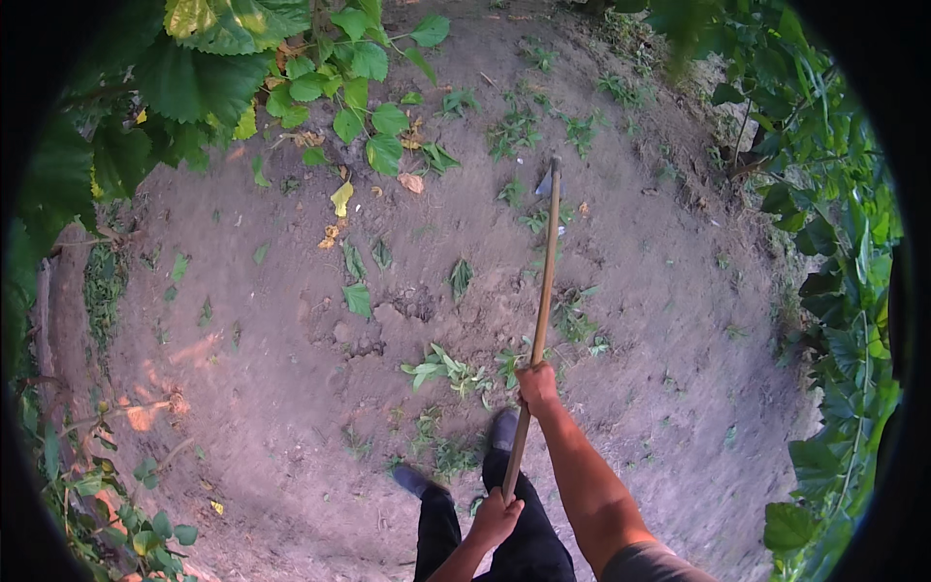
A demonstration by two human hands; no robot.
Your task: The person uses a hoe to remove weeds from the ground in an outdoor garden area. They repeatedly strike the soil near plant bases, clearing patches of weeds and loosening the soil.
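My left hand (pixel 497 518) is closed around the lower end of a long wooden hoe handle (pixel 545 291), close to my legs. Farther up the same handle, my right hand (pixel 537 387) grips it with the arm stretched forward. At the far end is the hoe's metal blade (pixel 545 182), over or on the soil beside small green weeds (pixel 513 192); whether it touches the ground I cannot tell. Leafy weeds (pixel 447 369) lie left of my right hand, and another clump (pixel 573 320) is right of the handle.
Leafy branches (pixel 204 80) hang at the upper left. Dense foliage (pixel 836 364) lines the right side. My shoes (pixel 503 429) stand on bare soil. A heap of cut greenery (pixel 104 291) lies at the left, and a leafy shrub (pixel 145 535) grows at the lower left.
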